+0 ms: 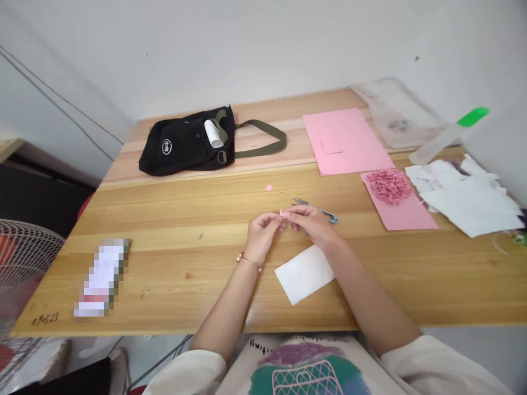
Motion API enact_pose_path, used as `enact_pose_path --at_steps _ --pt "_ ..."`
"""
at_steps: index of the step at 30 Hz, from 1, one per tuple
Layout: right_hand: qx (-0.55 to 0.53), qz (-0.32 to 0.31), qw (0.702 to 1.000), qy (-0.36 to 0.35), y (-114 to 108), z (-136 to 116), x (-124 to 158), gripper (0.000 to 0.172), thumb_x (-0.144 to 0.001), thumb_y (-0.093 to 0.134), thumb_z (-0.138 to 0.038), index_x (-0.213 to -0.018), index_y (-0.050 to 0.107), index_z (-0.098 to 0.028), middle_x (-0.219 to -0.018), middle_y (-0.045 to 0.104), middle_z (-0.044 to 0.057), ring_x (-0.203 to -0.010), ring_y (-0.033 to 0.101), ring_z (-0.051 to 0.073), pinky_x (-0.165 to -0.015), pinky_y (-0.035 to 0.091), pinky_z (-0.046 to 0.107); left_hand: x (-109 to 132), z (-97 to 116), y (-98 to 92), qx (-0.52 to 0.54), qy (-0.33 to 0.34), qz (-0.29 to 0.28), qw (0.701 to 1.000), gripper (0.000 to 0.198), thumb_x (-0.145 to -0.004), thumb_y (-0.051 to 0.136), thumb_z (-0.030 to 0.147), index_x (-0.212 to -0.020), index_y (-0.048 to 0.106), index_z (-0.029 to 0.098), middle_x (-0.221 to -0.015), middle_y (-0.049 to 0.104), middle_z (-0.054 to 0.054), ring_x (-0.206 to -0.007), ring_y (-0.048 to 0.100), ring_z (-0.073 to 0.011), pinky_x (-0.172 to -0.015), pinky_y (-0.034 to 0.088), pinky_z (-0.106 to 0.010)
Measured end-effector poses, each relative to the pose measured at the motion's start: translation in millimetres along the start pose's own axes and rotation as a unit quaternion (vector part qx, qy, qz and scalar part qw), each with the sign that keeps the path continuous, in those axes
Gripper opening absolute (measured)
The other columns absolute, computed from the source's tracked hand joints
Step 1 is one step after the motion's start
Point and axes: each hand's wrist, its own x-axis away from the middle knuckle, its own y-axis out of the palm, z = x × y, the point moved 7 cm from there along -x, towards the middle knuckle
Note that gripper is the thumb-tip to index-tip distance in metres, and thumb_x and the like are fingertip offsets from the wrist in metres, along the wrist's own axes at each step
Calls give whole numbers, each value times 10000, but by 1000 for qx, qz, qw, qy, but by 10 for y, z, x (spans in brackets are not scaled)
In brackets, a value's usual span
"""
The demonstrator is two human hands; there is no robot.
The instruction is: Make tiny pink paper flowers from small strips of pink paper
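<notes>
Both hands on one part: small pink paper piece [281,213], held over the middle of the surface [185,307], well in from the near edge. Left hand [261,233] has it pinched from the left, right hand [307,222] from the right; fingertips closed on it, almost meeting. Neither hand is nearer. Its visible bit sticks up between the fingertips toward the far edge, long axis roughly near-to-far as seen; the rest is covered, so can't tell full shape.

Scissors [330,215] lie just beyond the right hand, partly hidden by it, handles toward the right edge. Loose pink scrap [269,187] sits farther out toward the far edge. White sheet [302,277] is nearer the near edge, partly under the right forearm.
</notes>
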Motion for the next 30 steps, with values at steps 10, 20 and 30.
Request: enact_pose_path --at_steps 10,20,30 --pt "-3 -1 1000 -7 -22 18 -25 189 -606 681 -326 -675 674 -150 -476 519 -31 -430 395 55 -436 266 223 5 -7 7 6 1 -5 1000 103 -656 612 218 -648 631 117 -590 602 -1 -541 514 -71 -588 416 -209" --pt "-13 -17 1000 -21 -16 29 -35 180 -647 651 -317 -583 637 -149 -478 515 -29 -432 408 56 -440 253 223 4 3 -5 20 -7 -2 1000 102 -639 621 221 -641 640 121 -572 605 -1 -536 521 -73 -584 418 -208" --pt "1 -13 1000 -6 -9 36 -31 194 -629 668 -342 -680 680 -156 -487 524 -25 -442 397 54 -437 256 217 3 1 5 9 -1 -7 1000 112 -650 617 228 -634 636 119 -586 607 -5 -540 516 -73 -596 417 -211"
